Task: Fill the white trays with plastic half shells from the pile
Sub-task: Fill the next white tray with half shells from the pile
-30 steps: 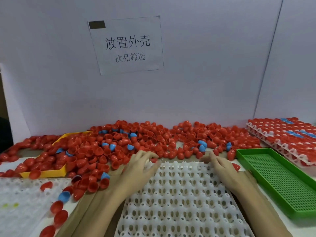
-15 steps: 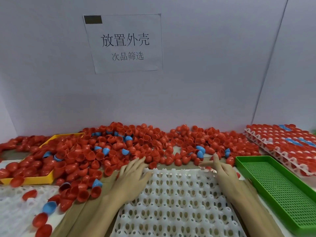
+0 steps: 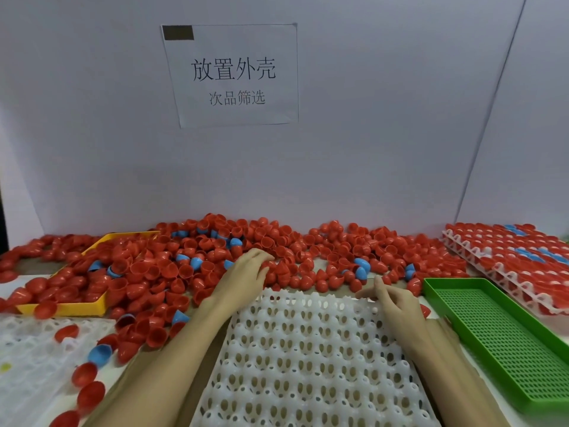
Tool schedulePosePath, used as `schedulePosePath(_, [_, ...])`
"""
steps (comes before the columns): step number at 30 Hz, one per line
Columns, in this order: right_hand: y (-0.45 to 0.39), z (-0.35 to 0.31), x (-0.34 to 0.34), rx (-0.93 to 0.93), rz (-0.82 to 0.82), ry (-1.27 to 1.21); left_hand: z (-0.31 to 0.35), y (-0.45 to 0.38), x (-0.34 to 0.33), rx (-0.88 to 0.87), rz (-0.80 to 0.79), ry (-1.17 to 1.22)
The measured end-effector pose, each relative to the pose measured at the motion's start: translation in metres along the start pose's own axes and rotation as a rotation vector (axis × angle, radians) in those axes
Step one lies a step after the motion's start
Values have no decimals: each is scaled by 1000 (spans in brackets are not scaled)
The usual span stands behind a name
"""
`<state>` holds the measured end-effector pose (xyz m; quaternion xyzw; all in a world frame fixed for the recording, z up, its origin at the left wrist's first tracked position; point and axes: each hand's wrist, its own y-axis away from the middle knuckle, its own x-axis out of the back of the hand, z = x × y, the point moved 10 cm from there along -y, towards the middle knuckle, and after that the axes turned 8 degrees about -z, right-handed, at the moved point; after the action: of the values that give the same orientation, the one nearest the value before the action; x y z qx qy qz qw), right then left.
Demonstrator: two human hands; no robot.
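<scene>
White walls stand behind the table, with a paper sign (image 3: 234, 75) stuck up. Red and blue shells (image 3: 308, 254) lie in a big pile along the back. An empty white tray (image 3: 308, 359) sits in front. Left hand (image 3: 246, 272) reaches flat into the pile, fingers spread. Right hand (image 3: 397, 303) rests on the tray's far edge, fingers loose, holding nothing.

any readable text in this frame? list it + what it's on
"放置外壳": large top line on the paper sign stuck to the back wall.
"次品筛选": smaller line below it on the same sign.
A dark rectangle covers the sign's top left corner; nothing can be read there.
No text shows on the white tray, green tray, yellow tray or the shells.
</scene>
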<state>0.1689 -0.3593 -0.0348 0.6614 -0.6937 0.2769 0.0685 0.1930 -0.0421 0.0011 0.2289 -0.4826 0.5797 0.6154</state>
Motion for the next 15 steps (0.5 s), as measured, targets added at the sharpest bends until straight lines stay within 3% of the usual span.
schedulePosePath(5, [2,-6,-3,51,-36,17,6,-22,-26,-14,-208,-164])
schedulePosePath(10, [1,-4,-4,34,-34,24,-11,-33,-37,141,-234,-68])
schedulePosePath(13, [1,-2,-3,30,-28,14,-12,-29,-25,150,-123,-92])
schedulePosePath(15, [1,-3,0,29,-29,25,-7,-15,-2,122,57,63])
